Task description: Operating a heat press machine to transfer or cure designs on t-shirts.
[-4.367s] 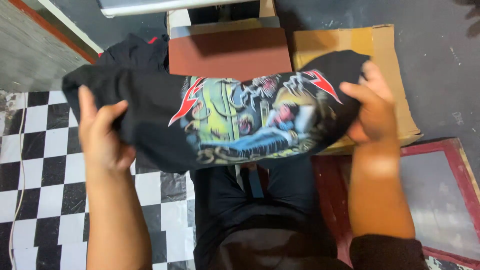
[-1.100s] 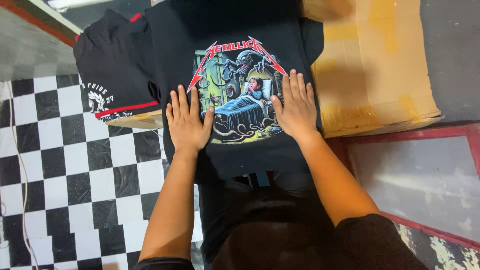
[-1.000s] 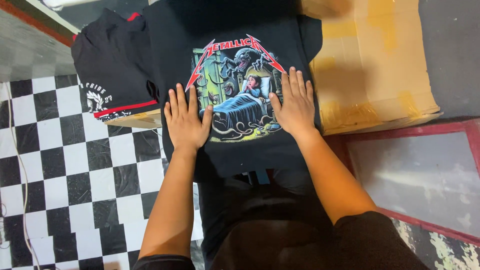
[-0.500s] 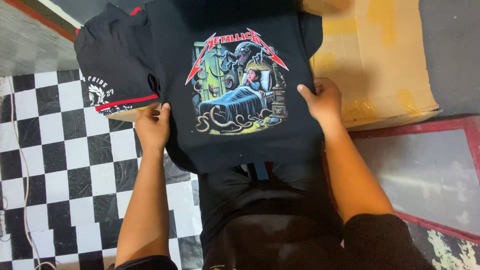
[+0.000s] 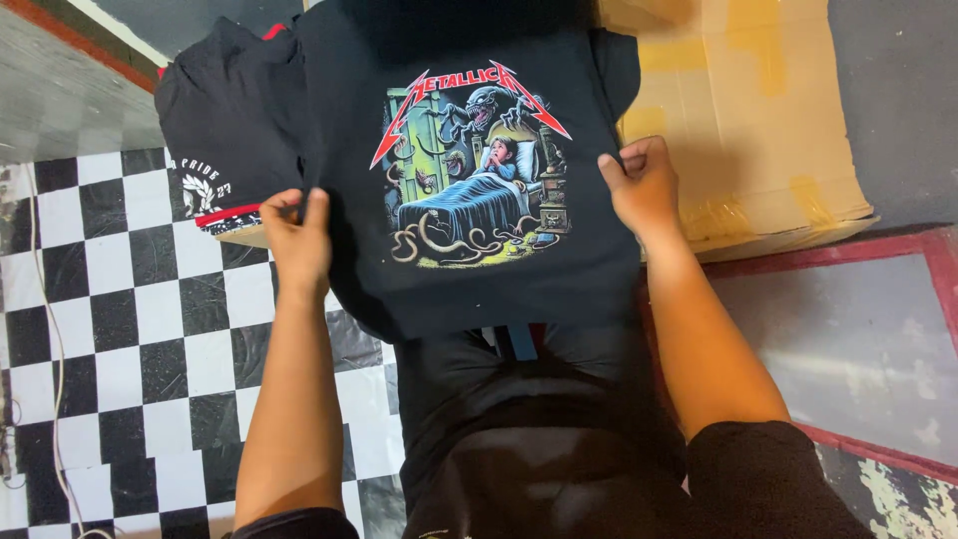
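A black T-shirt [image 5: 469, 269] with a colourful print of a bed, a monster and red jagged lettering lies flat in front of me, its print facing up. My left hand [image 5: 297, 240] pinches the shirt's left edge, fingers curled over the fabric. On the opposite edge, my right hand [image 5: 644, 185] grips the cloth in the same way. The shirt's lower hem hangs toward my lap.
Another black garment [image 5: 225, 130] with white print and a red stripe lies to the left, partly under the shirt. A flattened cardboard box [image 5: 758, 130] lies on the right. Black-and-white checkered floor [image 5: 110, 329] is at left, a red-framed panel [image 5: 858, 339] at right.
My hands were pressing flat on the printed shirt a second ago. They have slid outward to its left and right edges and closed on the fabric.
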